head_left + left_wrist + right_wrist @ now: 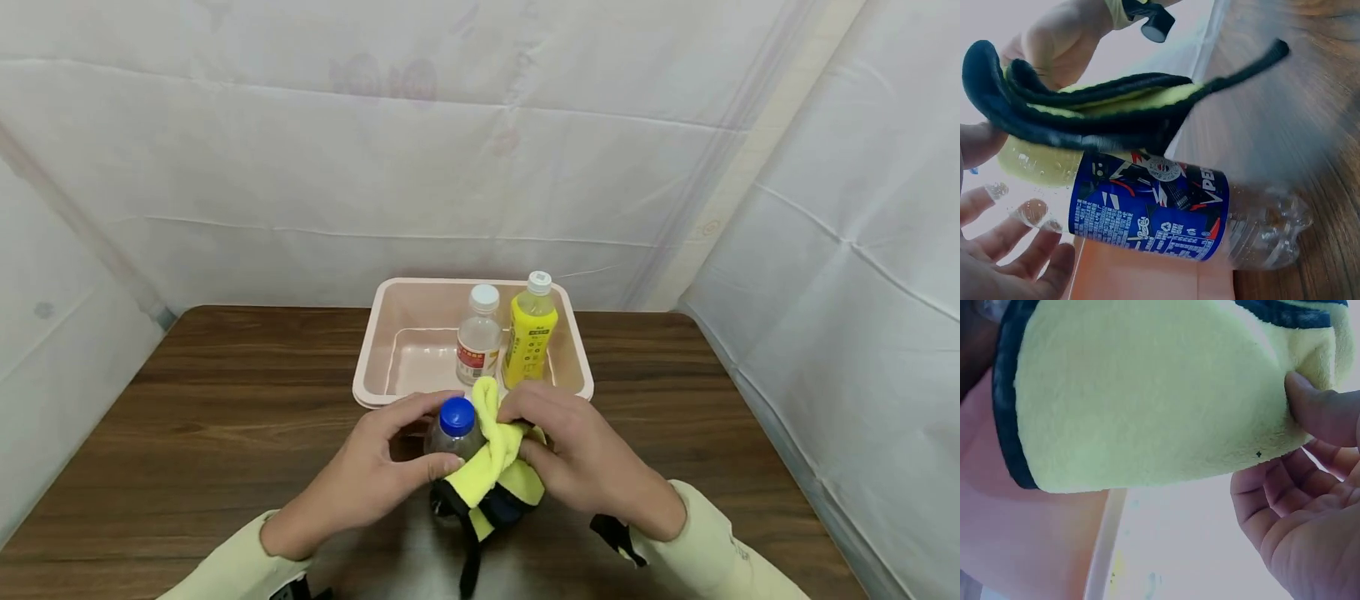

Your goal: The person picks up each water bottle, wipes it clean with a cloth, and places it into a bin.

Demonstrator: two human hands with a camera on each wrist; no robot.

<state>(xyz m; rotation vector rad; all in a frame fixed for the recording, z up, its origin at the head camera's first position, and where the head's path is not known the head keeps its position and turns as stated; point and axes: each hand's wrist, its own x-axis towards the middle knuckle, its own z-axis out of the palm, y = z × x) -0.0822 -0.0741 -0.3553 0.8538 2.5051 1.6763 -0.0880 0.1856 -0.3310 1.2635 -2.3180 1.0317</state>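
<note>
My left hand (pixel 367 471) holds a clear plastic bottle (pixel 1147 209) near its shoulder, fingers and thumb around it. The bottle has a blue cap (pixel 457 416) and a dark blue label, and in the head view it stands in front of the pink basin. A yellow cloth with dark edging (pixel 480 475) lies against the bottle's right side. My right hand (pixel 581 450) pinches a bunched part of this cloth, and the right wrist view shows the thumb pressing on the fabric (pixel 1147 400). In the head view the cloth hides much of the bottle's lower body.
Behind the hands sits a pink basin (pixel 363 367) on the dark wood table (pixel 225 433). Inside it are a clear bottle with a white cap (pixel 477 337) and a bottle with a yellow label (pixel 530 337). White sheeting (pixel 375 167) hangs behind and at both sides.
</note>
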